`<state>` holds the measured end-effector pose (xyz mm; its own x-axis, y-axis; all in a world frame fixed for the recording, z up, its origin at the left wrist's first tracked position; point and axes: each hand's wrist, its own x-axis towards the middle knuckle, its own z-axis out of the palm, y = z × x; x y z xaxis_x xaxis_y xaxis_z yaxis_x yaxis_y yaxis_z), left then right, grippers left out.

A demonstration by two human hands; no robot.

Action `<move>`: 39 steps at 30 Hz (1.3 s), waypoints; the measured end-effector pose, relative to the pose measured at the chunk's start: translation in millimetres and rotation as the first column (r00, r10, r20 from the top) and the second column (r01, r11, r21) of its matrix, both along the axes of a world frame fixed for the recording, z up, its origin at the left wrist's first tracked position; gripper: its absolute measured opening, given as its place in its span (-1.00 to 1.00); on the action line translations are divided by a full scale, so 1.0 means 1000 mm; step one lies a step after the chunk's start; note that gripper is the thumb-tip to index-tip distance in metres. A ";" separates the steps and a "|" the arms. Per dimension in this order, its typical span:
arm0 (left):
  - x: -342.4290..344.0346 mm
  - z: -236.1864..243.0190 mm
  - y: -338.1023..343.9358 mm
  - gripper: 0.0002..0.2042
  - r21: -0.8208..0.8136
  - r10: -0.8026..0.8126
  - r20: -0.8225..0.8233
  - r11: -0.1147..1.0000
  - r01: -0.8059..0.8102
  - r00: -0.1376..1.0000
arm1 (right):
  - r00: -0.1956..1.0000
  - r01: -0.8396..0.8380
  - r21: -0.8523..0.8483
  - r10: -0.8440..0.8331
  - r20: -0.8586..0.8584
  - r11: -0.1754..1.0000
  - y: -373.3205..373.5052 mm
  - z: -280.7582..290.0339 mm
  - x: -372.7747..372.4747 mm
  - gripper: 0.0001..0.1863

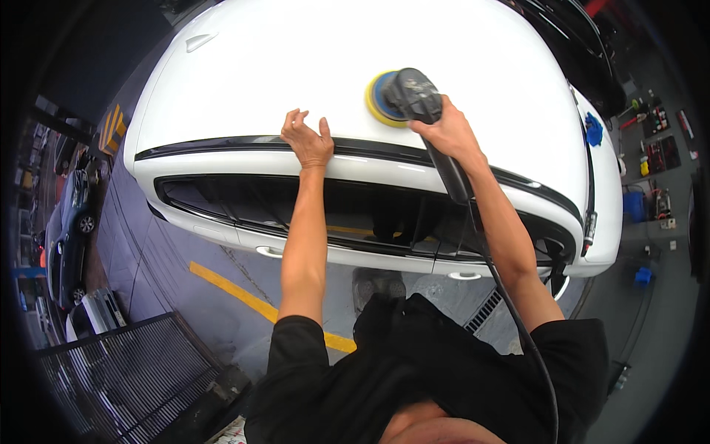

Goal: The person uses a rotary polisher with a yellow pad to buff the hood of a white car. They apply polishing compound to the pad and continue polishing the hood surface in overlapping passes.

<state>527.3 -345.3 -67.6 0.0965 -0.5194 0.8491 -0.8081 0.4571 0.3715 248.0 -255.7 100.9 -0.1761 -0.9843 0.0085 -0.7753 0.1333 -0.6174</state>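
Observation:
A white car (281, 81) stands side-on in front of me, its roof stretching away from me. My right hand (448, 133) grips a black car polisher (418, 92) near its head. The polisher's round pad (376, 100), yellow with a blue backing, lies against the roof. From the handle a black cord (510, 303) runs down past my right arm. My left hand (307, 139) is at the near roof edge by the black roof strip (229, 145), holding nothing, its fingers apart and slightly bent. Whether its fingertips touch the roof I cannot tell.
A metal floor grate (484, 311) and a yellow floor line (233, 288) lie between me and the car. At the left are a slatted metal panel (140, 377) and a dark parked car (70, 229). A black car (584, 44) stands beyond the white one; tools (658, 155) line the right wall.

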 end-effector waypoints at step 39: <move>0.112 0.030 -0.045 -0.61 0.249 0.395 -0.422 0.916 -0.315 0.816 | 0.986 0.164 0.060 -0.166 0.034 0.985 0.031 -0.007 -0.041 0.00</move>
